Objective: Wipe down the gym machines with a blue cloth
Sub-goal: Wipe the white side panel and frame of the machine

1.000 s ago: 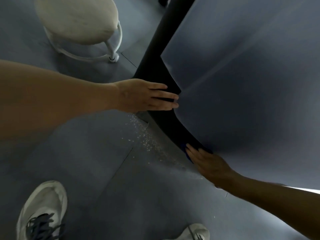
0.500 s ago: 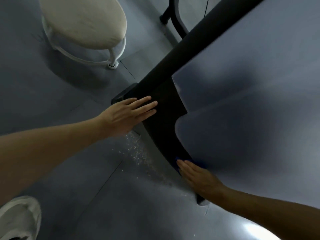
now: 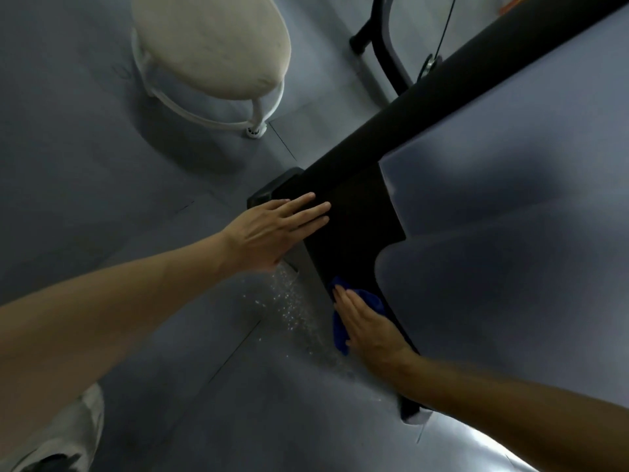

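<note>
- Against the lower edge of the black panel (image 3: 354,233) of the gym machine, the right hand (image 3: 369,327) lies flat with straight fingers, pressing the blue cloth (image 3: 340,330) onto it; the cloth shows bunched above and left of the fingers
- Higher up the same panel, near its corner, the left hand (image 3: 272,229) rests flat with fingers stretched and together, holding nothing, seemingly as a brace
- To do this stroke well, I would keep the palm's weight spread over the cloth, run along the panel's edge in overlapping passes, and smooth the bunched fold so more fabric meets the surface
- The bracing hand should stay ahead of the cloth's path, or lift before the cloth reaches it, so no patch is skipped
- The pale specks (image 3: 289,301) on the floor left of the panel look like grit or droplets; I cannot tell which
- Counted: two hands, one cloth, one black panel, one cream stool (image 3: 211,46) well above the panel, one pale shoe (image 3: 61,434) far below and left of it, one black frame with a cable (image 3: 384,46) at the upper right
</note>
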A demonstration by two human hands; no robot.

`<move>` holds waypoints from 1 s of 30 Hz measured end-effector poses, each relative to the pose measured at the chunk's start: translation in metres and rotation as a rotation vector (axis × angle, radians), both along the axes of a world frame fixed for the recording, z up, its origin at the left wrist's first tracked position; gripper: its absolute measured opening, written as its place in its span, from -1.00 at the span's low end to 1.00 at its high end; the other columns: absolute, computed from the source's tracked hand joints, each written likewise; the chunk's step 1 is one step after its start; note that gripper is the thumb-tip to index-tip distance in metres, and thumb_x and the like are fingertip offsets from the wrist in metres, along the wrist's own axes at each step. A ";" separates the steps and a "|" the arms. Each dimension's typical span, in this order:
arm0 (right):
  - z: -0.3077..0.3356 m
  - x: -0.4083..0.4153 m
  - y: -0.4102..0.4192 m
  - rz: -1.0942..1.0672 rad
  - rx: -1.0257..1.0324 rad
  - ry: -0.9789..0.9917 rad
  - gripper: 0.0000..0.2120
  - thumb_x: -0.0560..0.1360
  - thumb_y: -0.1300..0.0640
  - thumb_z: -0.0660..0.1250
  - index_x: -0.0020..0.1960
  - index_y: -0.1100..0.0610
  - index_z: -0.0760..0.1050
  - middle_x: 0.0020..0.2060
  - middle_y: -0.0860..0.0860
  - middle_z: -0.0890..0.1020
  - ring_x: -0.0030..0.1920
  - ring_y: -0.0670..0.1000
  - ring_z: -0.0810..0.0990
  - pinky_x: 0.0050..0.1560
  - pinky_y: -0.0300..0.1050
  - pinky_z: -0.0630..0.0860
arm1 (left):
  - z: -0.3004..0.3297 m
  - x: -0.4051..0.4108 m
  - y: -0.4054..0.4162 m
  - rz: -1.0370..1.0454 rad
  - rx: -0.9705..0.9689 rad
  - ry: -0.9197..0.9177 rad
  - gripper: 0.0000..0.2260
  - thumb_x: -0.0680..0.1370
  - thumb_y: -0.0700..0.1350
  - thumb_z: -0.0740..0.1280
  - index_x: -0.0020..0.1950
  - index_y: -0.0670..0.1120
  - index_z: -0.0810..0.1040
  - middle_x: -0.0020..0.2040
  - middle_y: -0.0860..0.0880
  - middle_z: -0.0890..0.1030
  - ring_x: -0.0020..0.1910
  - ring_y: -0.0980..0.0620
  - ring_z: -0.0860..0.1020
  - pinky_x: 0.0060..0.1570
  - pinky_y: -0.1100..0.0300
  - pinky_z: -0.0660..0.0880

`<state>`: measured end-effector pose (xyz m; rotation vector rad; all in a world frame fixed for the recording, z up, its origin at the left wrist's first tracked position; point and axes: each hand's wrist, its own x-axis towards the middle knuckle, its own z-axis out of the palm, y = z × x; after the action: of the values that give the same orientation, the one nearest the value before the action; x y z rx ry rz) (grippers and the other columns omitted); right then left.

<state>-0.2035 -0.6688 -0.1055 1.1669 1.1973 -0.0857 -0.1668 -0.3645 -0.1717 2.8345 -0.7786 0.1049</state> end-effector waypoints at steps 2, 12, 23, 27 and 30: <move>-0.010 0.005 0.008 -0.047 0.023 -0.022 -0.33 0.70 -0.04 0.13 0.61 0.39 0.04 0.58 0.40 0.05 0.53 0.49 -0.02 0.41 0.47 -0.29 | -0.004 -0.001 0.004 0.036 -0.022 0.024 -0.04 0.61 0.07 0.32 0.64 -0.03 -0.41 0.65 -0.05 -0.40 0.66 -0.13 -0.28 0.65 -0.03 0.07; 0.001 0.066 0.140 -0.143 0.436 -0.144 -0.37 0.68 0.06 0.01 0.60 0.41 -0.07 0.58 0.42 0.01 0.61 0.39 -0.05 0.61 0.27 -0.14 | -0.020 -0.006 0.005 0.128 -0.043 0.104 -0.17 0.66 0.04 0.22 0.67 -0.09 -0.33 0.64 -0.06 -0.39 0.66 -0.11 -0.28 0.63 0.03 0.08; 0.010 0.052 0.091 -0.099 0.201 0.020 -0.33 0.72 -0.02 0.05 0.61 0.39 -0.10 0.60 0.38 -0.07 0.61 0.38 -0.12 0.55 0.30 -0.25 | -0.006 0.008 0.009 0.149 -0.104 0.166 -0.16 0.66 0.00 0.22 0.61 -0.08 -0.41 0.66 -0.07 -0.36 0.66 -0.07 -0.27 0.64 0.04 0.05; 0.021 0.074 0.148 -0.213 0.498 -0.113 -0.34 0.71 0.02 -0.04 0.58 0.46 -0.14 0.58 0.43 -0.08 0.62 0.37 -0.12 0.62 0.24 -0.11 | 0.000 0.012 0.004 0.183 -0.187 0.154 -0.15 0.65 -0.06 0.23 0.60 -0.13 -0.41 0.65 -0.11 -0.35 0.67 -0.05 -0.25 0.64 0.05 0.08; 0.030 0.057 0.114 -0.176 0.471 -0.093 -0.33 0.72 0.02 -0.01 0.57 0.49 -0.17 0.57 0.46 -0.11 0.61 0.39 -0.12 0.60 0.27 -0.18 | 0.004 0.010 0.004 0.172 -0.200 0.147 -0.16 0.64 -0.11 0.22 0.61 -0.14 -0.40 0.64 -0.11 -0.36 0.67 -0.04 -0.24 0.63 0.04 0.11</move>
<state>-0.1460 -0.5548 -0.0751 1.6697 1.0580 0.1244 -0.1564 -0.3610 -0.1678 2.6775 -0.4656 -0.0009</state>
